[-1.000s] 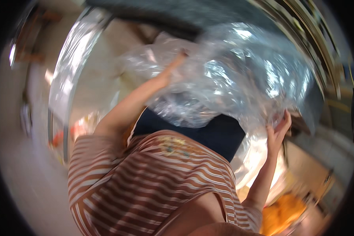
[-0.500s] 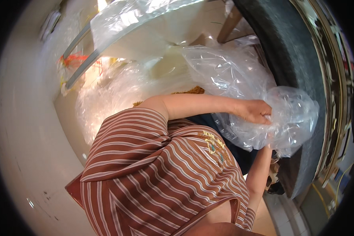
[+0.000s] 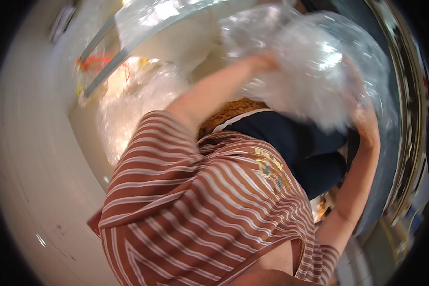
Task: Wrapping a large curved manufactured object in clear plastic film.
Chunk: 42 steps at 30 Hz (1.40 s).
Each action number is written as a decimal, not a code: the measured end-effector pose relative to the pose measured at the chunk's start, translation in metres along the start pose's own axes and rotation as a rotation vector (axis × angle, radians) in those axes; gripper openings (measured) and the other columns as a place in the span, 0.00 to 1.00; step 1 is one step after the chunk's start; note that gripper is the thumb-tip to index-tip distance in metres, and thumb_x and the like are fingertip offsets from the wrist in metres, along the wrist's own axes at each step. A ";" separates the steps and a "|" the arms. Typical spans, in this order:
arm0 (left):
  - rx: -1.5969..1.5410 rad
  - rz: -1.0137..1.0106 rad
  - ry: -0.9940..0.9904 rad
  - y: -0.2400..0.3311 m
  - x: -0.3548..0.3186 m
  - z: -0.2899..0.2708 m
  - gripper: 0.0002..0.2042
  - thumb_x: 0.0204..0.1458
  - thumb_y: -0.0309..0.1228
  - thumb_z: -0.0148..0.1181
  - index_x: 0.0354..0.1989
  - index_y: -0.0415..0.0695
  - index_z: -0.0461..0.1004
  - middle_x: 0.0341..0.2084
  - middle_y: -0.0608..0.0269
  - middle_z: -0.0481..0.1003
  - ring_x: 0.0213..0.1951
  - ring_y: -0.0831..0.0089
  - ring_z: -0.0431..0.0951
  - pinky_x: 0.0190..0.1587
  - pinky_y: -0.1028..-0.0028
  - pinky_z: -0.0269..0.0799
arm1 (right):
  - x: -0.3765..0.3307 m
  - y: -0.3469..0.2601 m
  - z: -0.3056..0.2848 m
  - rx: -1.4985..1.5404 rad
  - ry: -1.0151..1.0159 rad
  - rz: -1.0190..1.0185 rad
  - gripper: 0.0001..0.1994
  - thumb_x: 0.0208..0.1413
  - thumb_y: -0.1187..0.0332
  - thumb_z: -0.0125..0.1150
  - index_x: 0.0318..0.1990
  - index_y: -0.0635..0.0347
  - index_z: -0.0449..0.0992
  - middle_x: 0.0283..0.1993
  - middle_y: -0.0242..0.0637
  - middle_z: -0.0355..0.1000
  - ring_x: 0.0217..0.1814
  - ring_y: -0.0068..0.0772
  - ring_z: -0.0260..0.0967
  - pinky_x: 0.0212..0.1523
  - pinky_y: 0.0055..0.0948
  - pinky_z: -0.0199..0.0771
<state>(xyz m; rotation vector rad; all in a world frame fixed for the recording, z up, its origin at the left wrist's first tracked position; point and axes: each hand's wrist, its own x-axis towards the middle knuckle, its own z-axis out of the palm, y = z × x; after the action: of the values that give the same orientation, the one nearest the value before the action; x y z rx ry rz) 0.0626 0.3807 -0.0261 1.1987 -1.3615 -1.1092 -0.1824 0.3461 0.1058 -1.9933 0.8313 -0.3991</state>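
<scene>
A large, crumpled clear plastic bag (image 3: pixel 310 71) is bunched up between my two hands, above my lap and beside the dark ledge. My left hand (image 3: pixel 266 62) grips its left side; motion blurs the fingers. On the right side, my right hand (image 3: pixel 363 114) holds the same plastic from below. Its fingers reach up under the film and show only faintly through it. Whether anything is inside the bag cannot be made out.
More clear plastic (image 3: pixel 143 90) lies heaped at the left, near grey metal bars (image 3: pixel 107 71) and red cord (image 3: pixel 96 62). A brown furry cushion (image 3: pixel 233 112) is beside my dark trousers. The dark ledge (image 3: pixel 394 128) and metal rails run along the right.
Both hands have moved up and farther apart, the left to the left and the right to the right. The plastic has risen and spread with them, and my lap is now more exposed.
</scene>
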 end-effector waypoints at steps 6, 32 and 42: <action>0.307 -0.352 -0.272 0.046 -0.156 -0.199 0.15 0.50 0.37 0.54 0.39 0.38 0.71 0.30 0.55 0.74 0.34 0.64 0.74 0.39 0.67 0.69 | -0.086 0.013 -0.054 0.025 0.264 0.145 0.12 0.58 0.72 0.48 0.47 0.62 0.72 0.41 0.34 0.72 0.48 0.24 0.66 0.51 0.22 0.64; 0.642 0.618 -0.585 0.099 0.069 0.122 0.06 0.54 0.25 0.53 0.38 0.39 0.74 0.32 0.60 0.75 0.34 0.76 0.74 0.36 0.78 0.70 | -0.539 0.084 -0.016 -1.039 1.400 0.906 0.09 0.55 0.69 0.50 0.40 0.63 0.71 0.42 0.44 0.68 0.46 0.41 0.66 0.48 0.30 0.65; 0.499 0.696 -0.555 0.113 0.120 0.237 0.09 0.57 0.28 0.51 0.39 0.36 0.74 0.35 0.63 0.75 0.37 0.78 0.71 0.44 0.80 0.67 | -0.615 0.268 0.145 0.502 2.038 1.258 0.13 0.56 0.60 0.53 0.42 0.59 0.73 0.35 0.32 0.72 0.33 0.23 0.69 0.34 0.26 0.71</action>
<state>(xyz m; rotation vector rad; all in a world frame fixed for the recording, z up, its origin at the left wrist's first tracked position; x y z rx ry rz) -0.1903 0.2795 0.0701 0.6298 -2.3519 -0.6153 -0.6490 0.7666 -0.1702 0.2987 2.4200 -1.5520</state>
